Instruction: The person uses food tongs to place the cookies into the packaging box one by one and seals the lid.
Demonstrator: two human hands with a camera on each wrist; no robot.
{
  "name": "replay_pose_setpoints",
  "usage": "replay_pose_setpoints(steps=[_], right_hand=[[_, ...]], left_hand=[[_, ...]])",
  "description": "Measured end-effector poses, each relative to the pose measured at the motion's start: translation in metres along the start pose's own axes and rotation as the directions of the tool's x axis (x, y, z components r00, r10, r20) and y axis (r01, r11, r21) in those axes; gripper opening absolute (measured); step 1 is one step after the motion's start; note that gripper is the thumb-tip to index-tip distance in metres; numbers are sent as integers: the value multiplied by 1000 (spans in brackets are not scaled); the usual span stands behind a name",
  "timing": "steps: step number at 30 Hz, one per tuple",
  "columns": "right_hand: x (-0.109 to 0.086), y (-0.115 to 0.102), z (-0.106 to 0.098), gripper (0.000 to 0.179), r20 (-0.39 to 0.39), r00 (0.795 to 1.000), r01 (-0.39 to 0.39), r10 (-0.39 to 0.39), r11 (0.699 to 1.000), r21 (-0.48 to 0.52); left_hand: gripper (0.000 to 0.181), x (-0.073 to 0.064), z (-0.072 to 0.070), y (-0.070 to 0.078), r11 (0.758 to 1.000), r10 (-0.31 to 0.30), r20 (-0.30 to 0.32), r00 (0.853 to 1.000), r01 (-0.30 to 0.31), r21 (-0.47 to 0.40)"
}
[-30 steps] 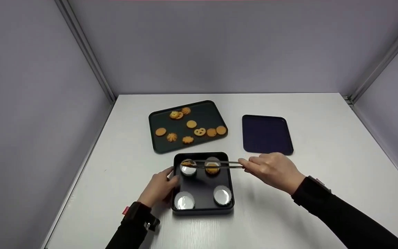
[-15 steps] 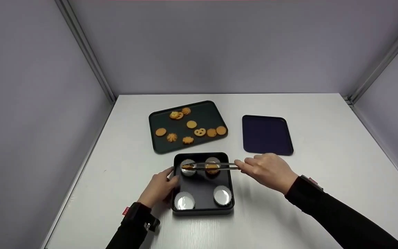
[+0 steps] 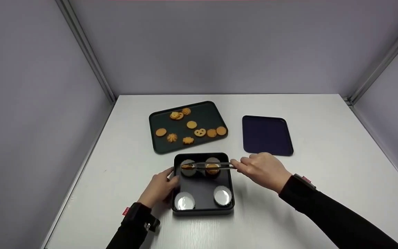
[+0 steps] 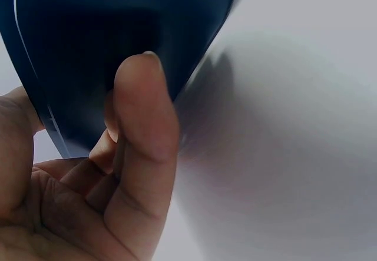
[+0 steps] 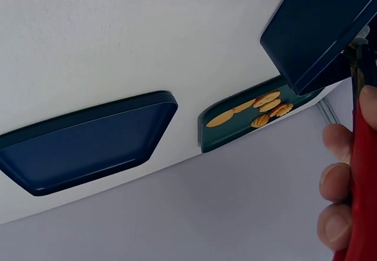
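My left hand grips the left wall of a deep black baking pan, thumb at the rim; its curled fingers show close up in the left wrist view. My right hand holds a pair of tongs, whose red handle shows in the right wrist view. Between the tong tips is a small brown cookie, low over the far-left paper cup. Under the tongs, the far-right cup contains an orange-brown cookie. Two near cups, left and right, show bare shiny bottoms.
Behind the pan, a dark green tray lies askew with several cookies on it, among them a pretzel-shaped one. A flat navy tray lies to the right. Grey walls enclose the white table.
My right hand has slid left and the tong tips have lowered slightly, bringing the cookie down at the far-left cup. My left hand and the pan stay put.
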State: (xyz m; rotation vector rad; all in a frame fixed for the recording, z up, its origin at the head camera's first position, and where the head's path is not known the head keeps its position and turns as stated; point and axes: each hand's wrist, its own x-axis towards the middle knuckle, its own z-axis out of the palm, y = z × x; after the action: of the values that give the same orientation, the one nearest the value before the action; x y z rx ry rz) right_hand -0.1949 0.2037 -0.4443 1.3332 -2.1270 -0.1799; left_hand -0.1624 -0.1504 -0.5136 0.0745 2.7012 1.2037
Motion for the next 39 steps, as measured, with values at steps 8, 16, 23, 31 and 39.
replay_pose_setpoints(steps=[8,16,23,31,39], right_hand=[[3,-2,1,25,4,1000,-16,16,1000,17],[2,-2,0,23,-13,1000,-27,27,999,21],[1,-1,-2,30,7,1000,-27,27,999,31],[2,0,-6,36,33,999,-32,31,999,33],[2,2,-10,39,48,998,-39,36,998,54]], left_hand=[[55,-1,0,1,1000,-18,20,1000,19,-6],[56,-1,0,1,1000,-25,14,1000,25,-7],[56,0,0,1,1000,-22,13,1000,23,-15],[57,0,0,1,1000,-29,6,1000,29,-9],[56,0,0,1,1000,-11,8,1000,11,9]])
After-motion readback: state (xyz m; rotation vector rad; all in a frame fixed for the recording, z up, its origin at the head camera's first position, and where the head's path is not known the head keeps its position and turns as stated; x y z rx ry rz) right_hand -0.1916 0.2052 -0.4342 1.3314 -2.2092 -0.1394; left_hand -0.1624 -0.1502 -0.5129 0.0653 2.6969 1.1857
